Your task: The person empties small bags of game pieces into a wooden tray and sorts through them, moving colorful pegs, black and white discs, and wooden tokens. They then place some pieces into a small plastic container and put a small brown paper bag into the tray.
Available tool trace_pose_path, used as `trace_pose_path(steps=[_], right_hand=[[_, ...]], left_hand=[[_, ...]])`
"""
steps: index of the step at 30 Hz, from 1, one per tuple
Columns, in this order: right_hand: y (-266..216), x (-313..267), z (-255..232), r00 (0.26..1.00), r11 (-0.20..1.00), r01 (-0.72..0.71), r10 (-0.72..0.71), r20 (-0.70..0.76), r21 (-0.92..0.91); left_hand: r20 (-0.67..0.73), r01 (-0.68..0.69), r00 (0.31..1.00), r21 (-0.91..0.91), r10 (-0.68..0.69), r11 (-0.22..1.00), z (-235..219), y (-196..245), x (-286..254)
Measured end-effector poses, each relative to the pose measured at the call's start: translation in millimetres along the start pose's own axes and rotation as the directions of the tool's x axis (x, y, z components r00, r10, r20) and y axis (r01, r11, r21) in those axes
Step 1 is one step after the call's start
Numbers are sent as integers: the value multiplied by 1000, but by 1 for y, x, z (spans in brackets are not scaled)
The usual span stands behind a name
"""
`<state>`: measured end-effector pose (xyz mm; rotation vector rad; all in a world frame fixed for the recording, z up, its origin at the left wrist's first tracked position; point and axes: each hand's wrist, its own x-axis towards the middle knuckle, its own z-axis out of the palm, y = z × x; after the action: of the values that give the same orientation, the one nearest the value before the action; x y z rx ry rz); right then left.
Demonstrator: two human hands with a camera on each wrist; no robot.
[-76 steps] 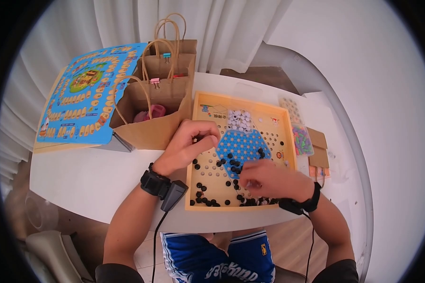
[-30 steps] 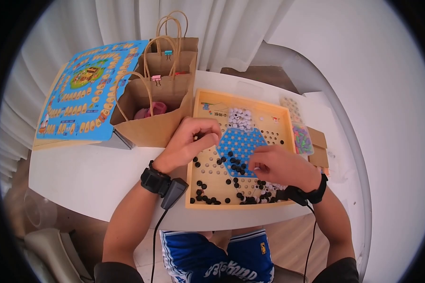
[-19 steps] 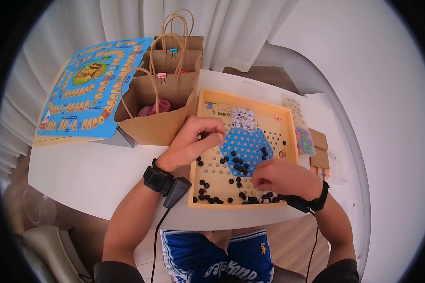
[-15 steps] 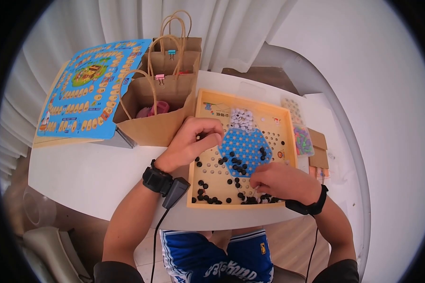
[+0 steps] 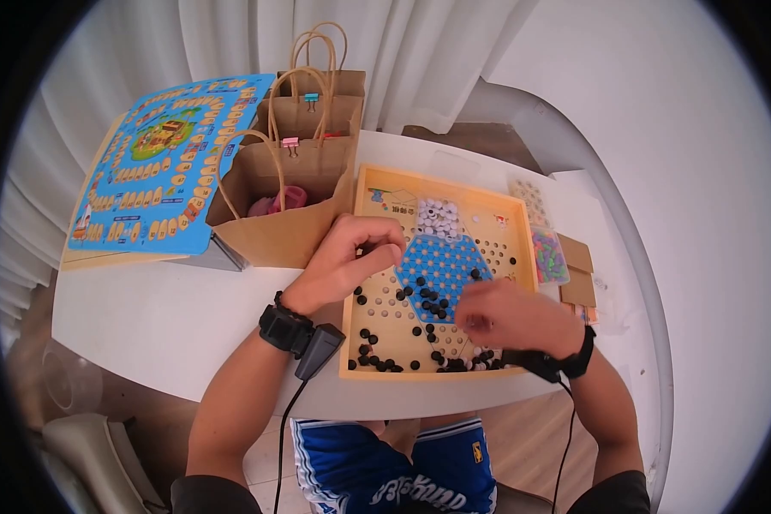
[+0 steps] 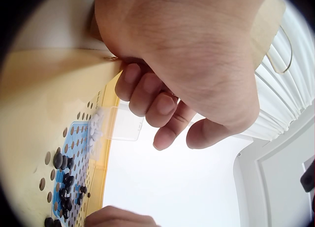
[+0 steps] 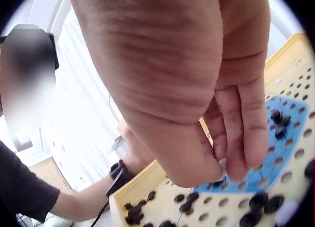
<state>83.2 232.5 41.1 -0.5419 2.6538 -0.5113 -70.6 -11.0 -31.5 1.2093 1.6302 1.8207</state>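
My right hand [image 5: 518, 315] is over the lower right of a wooden game board [image 5: 524, 214]. In the right wrist view its thumb and fingers pinch a small white game piece [image 7: 223, 164], mostly hidden by the fingertips. Black game pieces [image 5: 428, 297] stand on the board's blue hexagon [image 5: 441, 257]. More black and white pieces [image 5: 467, 364] lie heaped along the near edge, partly under the right hand. Above the board's left side, my left hand [image 5: 351, 257] stays with its fingers loosely curled, and nothing shows in it.
A clear box of white pieces [image 5: 437, 218] sits at the hexagon's far end. Brown paper bags [image 5: 283, 236] and a blue printed board [image 5: 158, 171] stand left. A box of coloured pegs [image 5: 548, 255] and a small brown bag [image 5: 577, 274] lie right.
The right hand has shifted back and forth between the near-edge heap and the blue hexagon, and is now slightly higher than half a second ago. The left hand keeps its pose.
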Motion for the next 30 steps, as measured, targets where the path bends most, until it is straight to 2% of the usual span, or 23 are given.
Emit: trace_pose_path(steps=[2,4,5,7,8,10,11,13,14,16,17,19,20,22,23,25,27,29,30], right_hand=[[13,11,-21,995,996,-12,21,-99,89],[23,24,-39,961,977,1,58,-269,211],[28,32,-45,961,977,-1,60,-270,212],[41,48,-49,894,980,-34,117,-432,194],[49,55,-46,893,980,-34,117,-434,194],[63,65,-38,870,999,-21,40,-492,45],[63,65,-38,871,999,-16,35,-490,44],[66,57,-31,789,994,0,70,-610,113],[67,49,-28,794,993,4,68,-604,117],[70,24,-26,745,923,41,228,-627,384],[70,12,-24,745,923,40,227,-627,383],[69,-13,-16,666,804,68,405,-627,591],[70,-25,-11,662,804,71,404,-631,590],[75,-47,1,673,679,66,511,-535,731],[81,-52,7,664,676,70,517,-540,733],[93,-58,20,732,496,251,465,-498,831],[98,-58,21,716,477,268,482,-505,837],[106,-55,20,740,363,360,450,-500,859],[110,-52,22,724,353,375,467,-509,857]], left_hand=[[6,9,1000,4,-9,1000,1,1,0],[-6,1,1000,12,-1,1000,1,-1,0],[-4,1,1000,12,-1,1000,1,-1,0],[-5,-5,1000,-2,5,1000,1,0,1],[-4,-6,1000,-1,6,1000,2,-1,1],[-22,4,1000,-28,-4,1000,3,-3,0],[-27,4,1000,-25,-5,1000,2,-2,1],[-19,-4,1000,-3,4,1000,2,-1,0],[-26,3,1000,-4,-3,1000,1,-1,-2],[-11,-12,1000,12,12,1000,1,-1,0],[-12,-13,1000,12,13,1000,2,-1,0],[-34,7,999,-84,-10,996,3,-1,0],[-31,5,999,-81,-8,997,2,0,1],[-14,27,1000,-28,-27,999,1,1,1],[-2,26,1000,-24,-26,999,2,1,1],[-13,14,1000,35,-13,999,2,3,3],[22,32,999,75,-34,997,0,4,4],[27,30,999,71,-31,997,0,4,4],[28,61,998,78,-63,995,1,5,4]])
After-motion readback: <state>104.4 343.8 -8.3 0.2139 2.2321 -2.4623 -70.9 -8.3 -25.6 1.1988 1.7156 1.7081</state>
